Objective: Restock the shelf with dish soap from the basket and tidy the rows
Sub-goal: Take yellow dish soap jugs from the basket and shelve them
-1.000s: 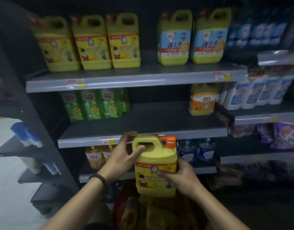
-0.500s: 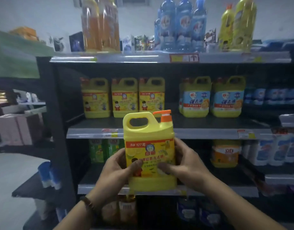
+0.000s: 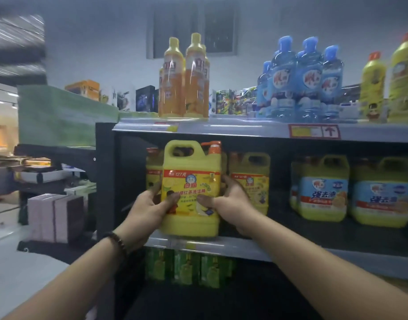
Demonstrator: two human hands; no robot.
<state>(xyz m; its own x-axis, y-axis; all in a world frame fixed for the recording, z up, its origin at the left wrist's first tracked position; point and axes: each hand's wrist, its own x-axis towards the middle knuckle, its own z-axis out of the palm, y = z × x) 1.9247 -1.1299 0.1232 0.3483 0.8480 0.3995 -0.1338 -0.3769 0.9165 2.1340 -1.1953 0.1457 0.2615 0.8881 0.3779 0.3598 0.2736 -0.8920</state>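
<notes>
Gripping the jug [image 3: 191, 179] from both sides, the left hand [image 3: 149, 211] and right hand [image 3: 233, 204] curl round it, thumbs pressed on its label. The jug is upright at the front edge of the shelf [image 3: 235, 247], just before matching jugs [image 3: 253, 168]. Farther up stand orange bottles [image 3: 184, 88].

It's dim in here, with a cool bluish cast over everything. The only bright patch is a warm glow far left. The bays of the shelf [image 3: 244, 131] sit in deep shadow, blackest at the bottom. Glare streaks the orange bottles [image 3: 187, 88]. The jug [image 3: 191, 188] label reads fairly sharp; the upper left corner smears with motion blur, and the yellow bottles [image 3: 403, 84] at the right edge go soft and bowed
</notes>
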